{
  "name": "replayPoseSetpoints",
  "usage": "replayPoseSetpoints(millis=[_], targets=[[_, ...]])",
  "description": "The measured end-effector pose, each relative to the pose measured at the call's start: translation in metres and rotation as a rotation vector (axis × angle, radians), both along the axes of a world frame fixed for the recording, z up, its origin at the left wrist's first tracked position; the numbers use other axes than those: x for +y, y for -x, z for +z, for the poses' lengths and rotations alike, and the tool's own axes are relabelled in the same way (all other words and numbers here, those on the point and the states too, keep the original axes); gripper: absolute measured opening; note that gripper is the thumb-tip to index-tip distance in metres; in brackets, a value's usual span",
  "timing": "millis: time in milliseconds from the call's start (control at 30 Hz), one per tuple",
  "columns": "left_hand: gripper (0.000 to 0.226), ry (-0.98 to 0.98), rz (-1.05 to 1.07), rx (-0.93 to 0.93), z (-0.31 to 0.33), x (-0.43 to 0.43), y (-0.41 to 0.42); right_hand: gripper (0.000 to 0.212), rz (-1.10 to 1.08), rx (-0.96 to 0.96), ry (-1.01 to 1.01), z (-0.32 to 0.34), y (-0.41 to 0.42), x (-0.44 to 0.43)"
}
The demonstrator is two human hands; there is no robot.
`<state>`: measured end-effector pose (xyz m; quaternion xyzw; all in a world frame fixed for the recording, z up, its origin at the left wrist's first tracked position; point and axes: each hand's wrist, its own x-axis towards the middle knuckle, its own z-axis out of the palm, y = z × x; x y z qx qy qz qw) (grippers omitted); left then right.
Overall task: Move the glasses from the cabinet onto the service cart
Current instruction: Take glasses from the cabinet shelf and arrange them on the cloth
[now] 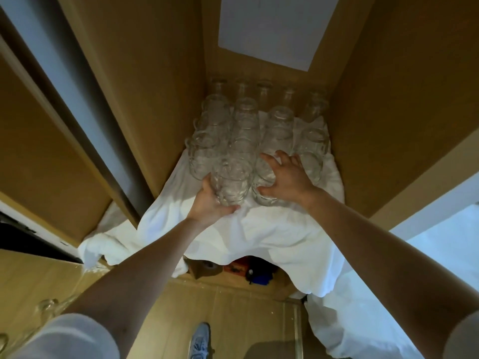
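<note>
Glasses [259, 125] stand mouth-down in close rows on a white cloth [259, 229] that covers a shelf inside the cabinet [388, 99] and hangs over its front edge. I see both arms reaching up into the compartment.

My left grip [210, 200] is wrapped round the front glass [230, 182], the nearest one of the middle rows: the thumb lies under its near edge against the cloth, and the fingers go round its left side. Whether that glass is off the cloth I cannot tell.

My right grip [287, 177] is closed round the second glass [263, 185], which stands just beside the first on its right. The fingers spread over its far side and the thumb presses its near side. The two held glasses are touching or nearly so.

The remaining rows run back to the cabinet's rear wall, where a pale panel [277, 29] sits higher up.

Below the shelf, a few more clear glasses [48, 305] rest on a wooden surface [33, 275] at lower left, and a light shoe [201, 340] shows on the floor.
</note>
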<state>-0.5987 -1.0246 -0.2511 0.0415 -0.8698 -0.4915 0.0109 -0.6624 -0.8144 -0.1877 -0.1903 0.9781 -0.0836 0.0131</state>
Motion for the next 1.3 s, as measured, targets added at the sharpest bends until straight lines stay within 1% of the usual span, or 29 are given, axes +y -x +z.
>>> replayPoseSetpoints(millis=[133,300,367,533,700,800,867,900,1000,1067,1133,1200,1300], targets=[[0.110,0.337,-0.113,0.033,0.020,-0.024,-0.006,0.093,0.000,0.004,0.008,0.000,-0.001,0.001],[0.098,0.752,-0.283,0.052,0.056,-0.055,-0.010,0.093,-0.016,0.007,0.020,-0.002,-0.002,-0.002],[0.096,0.894,-0.367,0.079,0.067,-0.059,-0.007,0.092,-0.017,0.003,0.021,-0.002,-0.002,-0.002],[0.096,1.366,-0.548,0.155,0.088,-0.047,0.006,0.092,-0.019,-0.005,0.018,0.002,-0.003,-0.003],[0.095,1.645,-0.610,0.098,0.108,-0.012,0.013,0.092,-0.036,0.001,0.001,0.001,-0.003,-0.004],[0.080,1.741,-0.638,-0.003,0.114,0.012,0.015,0.092,-0.043,0.005,-0.007,0.001,-0.003,-0.004],[0.070,1.764,-0.633,-0.070,0.115,0.023,0.018,0.092,-0.045,0.006,-0.014,0.001,-0.004,-0.004],[0.070,1.767,-0.611,-0.101,0.117,0.026,0.019,0.092,-0.045,0.006,-0.013,0.002,-0.005,-0.005],[0.085,1.731,-0.572,-0.140,0.123,0.030,0.023,0.092,-0.046,0.006,-0.011,0.004,-0.005,-0.005],[0.098,1.633,-0.579,-0.124,0.124,0.032,0.024,0.091,-0.048,0.003,-0.015,0.004,-0.006,-0.006],[0.104,1.474,-0.581,-0.108,0.122,0.032,0.027,0.091,-0.053,0.003,-0.008,0.004,-0.007,-0.007],[0.104,1.282,-0.574,-0.113,0.115,0.027,0.030,0.091,-0.056,0.006,-0.006,0.005,-0.008,-0.007],[0.104,0.831,-0.528,-0.161,0.101,0.010,0.033,0.091,-0.054,0.003,0.001,0.005,-0.009,-0.007]])
